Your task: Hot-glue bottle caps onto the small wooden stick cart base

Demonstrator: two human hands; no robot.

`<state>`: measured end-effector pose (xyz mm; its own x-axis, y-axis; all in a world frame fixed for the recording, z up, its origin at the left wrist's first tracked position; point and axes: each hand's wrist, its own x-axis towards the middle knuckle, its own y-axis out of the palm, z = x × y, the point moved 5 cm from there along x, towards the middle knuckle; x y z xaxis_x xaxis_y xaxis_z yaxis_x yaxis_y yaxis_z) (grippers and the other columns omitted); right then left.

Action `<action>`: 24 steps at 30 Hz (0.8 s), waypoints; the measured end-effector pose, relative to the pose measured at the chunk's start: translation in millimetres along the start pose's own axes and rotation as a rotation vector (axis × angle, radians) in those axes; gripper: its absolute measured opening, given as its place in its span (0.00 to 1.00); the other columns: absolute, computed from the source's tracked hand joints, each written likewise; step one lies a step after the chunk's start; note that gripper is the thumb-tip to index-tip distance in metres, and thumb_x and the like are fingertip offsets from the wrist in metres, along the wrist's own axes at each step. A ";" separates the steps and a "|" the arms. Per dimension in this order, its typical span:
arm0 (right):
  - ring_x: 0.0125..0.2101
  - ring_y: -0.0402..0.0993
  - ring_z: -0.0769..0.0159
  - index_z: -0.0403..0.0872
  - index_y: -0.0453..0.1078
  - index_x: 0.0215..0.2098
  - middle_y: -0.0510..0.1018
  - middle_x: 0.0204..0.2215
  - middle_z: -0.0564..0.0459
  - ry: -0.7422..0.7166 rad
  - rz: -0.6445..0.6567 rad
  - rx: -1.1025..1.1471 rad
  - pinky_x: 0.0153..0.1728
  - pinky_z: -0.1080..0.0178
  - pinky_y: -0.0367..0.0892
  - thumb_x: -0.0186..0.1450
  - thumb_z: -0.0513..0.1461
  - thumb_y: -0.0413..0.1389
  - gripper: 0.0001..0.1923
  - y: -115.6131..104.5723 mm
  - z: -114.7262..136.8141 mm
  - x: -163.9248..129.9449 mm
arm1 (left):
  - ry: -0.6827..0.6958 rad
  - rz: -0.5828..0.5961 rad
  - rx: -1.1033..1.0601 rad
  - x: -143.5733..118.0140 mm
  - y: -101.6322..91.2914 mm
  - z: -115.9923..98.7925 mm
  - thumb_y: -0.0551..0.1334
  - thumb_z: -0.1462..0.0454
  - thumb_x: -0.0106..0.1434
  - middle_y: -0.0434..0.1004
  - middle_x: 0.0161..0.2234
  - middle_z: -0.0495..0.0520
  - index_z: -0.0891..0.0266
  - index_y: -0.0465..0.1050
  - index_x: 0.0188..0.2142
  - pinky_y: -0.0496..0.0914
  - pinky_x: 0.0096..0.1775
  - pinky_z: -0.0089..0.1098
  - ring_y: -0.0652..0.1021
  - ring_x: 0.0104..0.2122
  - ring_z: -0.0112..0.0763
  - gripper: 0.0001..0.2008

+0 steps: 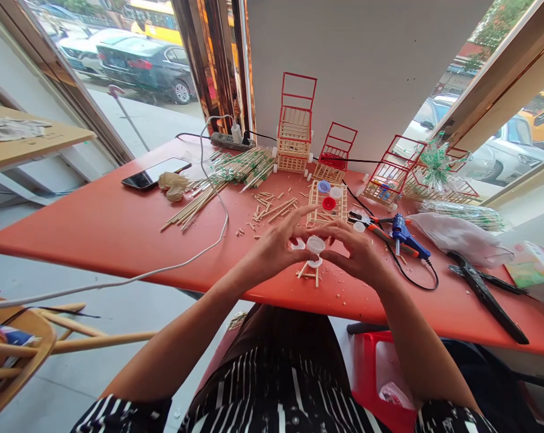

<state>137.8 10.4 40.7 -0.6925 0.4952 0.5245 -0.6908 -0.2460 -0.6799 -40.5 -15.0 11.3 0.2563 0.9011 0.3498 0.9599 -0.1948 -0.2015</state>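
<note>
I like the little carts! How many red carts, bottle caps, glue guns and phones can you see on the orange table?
Red-framed stick carts: 4, the far-right one partly hidden behind green-and-clear wrapping
Bottle caps: 7 that I can make out, namely 3 white by the hands, 3 on the stick grid, 1 white beside it
Blue glue gun: 1
Phone: 1
Total: 13

Both hands, left (pixel 272 249) and right (pixel 357 255), meet fingertip to fingertip, forearms angled inward.
</note>
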 end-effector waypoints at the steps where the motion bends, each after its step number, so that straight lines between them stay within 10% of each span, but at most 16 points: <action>1: 0.44 0.78 0.60 0.53 0.78 0.57 0.83 0.46 0.48 -0.002 0.008 0.004 0.44 0.56 0.77 0.73 0.46 0.63 0.16 0.3 0.4 0.2 | 0.001 0.006 0.006 -0.1 -0.3 -0.7 0.75 0.60 0.61 0.81 0.57 0.61 0.55 0.62 0.71 0.75 0.45 0.33 0.85 0.48 0.40 0.42; 10: 0.45 0.77 0.58 0.51 0.74 0.48 0.81 0.45 0.47 0.111 -0.005 0.176 0.43 0.57 0.74 0.71 0.52 0.63 0.16 -3.5 -1.1 -0.9 | 0.006 -0.049 -0.073 0.6 -1.8 -2.6 0.77 0.64 0.58 0.85 0.45 0.55 0.56 0.66 0.67 0.73 0.42 0.32 0.83 0.44 0.36 0.40; 16: 0.37 0.75 0.61 0.54 0.71 0.52 0.78 0.40 0.51 0.304 -0.168 0.561 0.38 0.58 0.74 0.72 0.60 0.56 0.22 -14.4 -20.5 -9.6 | -0.083 -0.200 -0.391 -1.2 -4.5 -2.9 0.77 0.59 0.58 0.84 0.40 0.55 0.61 0.72 0.42 0.75 0.38 0.30 0.82 0.37 0.31 0.19; 24: 0.41 0.79 0.58 0.52 0.73 0.49 0.81 0.42 0.47 0.443 -0.293 0.823 0.37 0.56 0.76 0.71 0.57 0.58 0.20 -14.4 -46.4 -12.6 | -0.170 -0.393 -0.432 -7.2 -12.2 6.6 0.79 0.53 0.53 0.81 0.26 0.51 0.63 0.76 0.30 0.73 0.34 0.30 0.79 0.28 0.29 0.19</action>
<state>166.1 46.4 20.1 -0.4463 0.8559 0.2612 -0.8685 -0.4846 0.1041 -54.8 -16.6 5.2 -0.1143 0.9797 0.1649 0.9472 0.0574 0.3153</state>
